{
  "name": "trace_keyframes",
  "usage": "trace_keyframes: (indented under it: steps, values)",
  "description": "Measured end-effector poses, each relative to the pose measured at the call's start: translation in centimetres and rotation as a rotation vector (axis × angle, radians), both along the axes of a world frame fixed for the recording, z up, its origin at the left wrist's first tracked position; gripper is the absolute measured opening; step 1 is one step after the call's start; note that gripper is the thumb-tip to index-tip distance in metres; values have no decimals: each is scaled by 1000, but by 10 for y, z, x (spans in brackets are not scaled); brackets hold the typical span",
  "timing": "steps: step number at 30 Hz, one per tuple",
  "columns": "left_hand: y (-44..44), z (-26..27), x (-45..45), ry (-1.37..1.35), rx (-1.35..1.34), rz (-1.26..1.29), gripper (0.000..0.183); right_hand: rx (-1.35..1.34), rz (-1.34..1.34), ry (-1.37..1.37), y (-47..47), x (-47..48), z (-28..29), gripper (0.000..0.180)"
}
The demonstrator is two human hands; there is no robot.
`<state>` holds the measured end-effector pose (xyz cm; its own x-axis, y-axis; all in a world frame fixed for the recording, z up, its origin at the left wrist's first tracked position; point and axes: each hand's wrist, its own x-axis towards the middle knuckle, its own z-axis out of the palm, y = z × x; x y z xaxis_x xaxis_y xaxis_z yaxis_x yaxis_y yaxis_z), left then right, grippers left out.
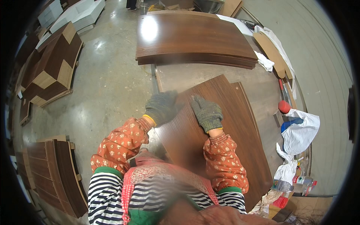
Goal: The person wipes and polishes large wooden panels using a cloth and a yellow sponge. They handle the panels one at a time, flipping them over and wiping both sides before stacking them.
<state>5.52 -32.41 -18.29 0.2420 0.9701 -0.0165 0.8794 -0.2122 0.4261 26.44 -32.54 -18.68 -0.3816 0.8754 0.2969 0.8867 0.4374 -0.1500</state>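
Dark brown wood-grain panels (239, 121) lie at an angle before me, the upper one offset on another. My left hand (161, 108), in a grey knitted work glove, is at the left edge of the upper panel and slightly blurred; whether it grips the edge cannot be told. My right hand (207, 113), gloved alike, rests palm down on the panels with its fingers together and pointing away from me. Beyond both hands, a stack of similar brown panels (194, 35) lies on the worktable (180, 77).
A red-headed mallet (284, 107), white cloth or plastic (302, 132) and plastic bottles (282, 185) line the table's right side. Stacked brown panels (53, 174) and brown boxlike stacks with tan patches (53, 64) stand on the floor at left.
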Motion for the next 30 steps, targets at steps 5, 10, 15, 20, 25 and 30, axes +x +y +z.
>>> trace_keyframes:
  steps: [5,10,15,20,25,30]
  values:
    - [1,5,0,32,-85,29,64,-31,-18,39,0,-3,2,19]
    - [0,5,0,-13,-19,5,63,136,54,5,2,2,-8,18]
    - [1,4,0,17,-54,13,63,-109,-55,-98,6,4,-16,31]
    - [0,5,2,11,-33,13,62,-173,-77,-73,21,-14,-9,39]
    - [1,10,2,31,-79,25,63,-314,-126,-106,29,-26,3,38]
    - [-2,13,3,-10,-76,34,61,-246,-146,-222,25,-24,-9,40]
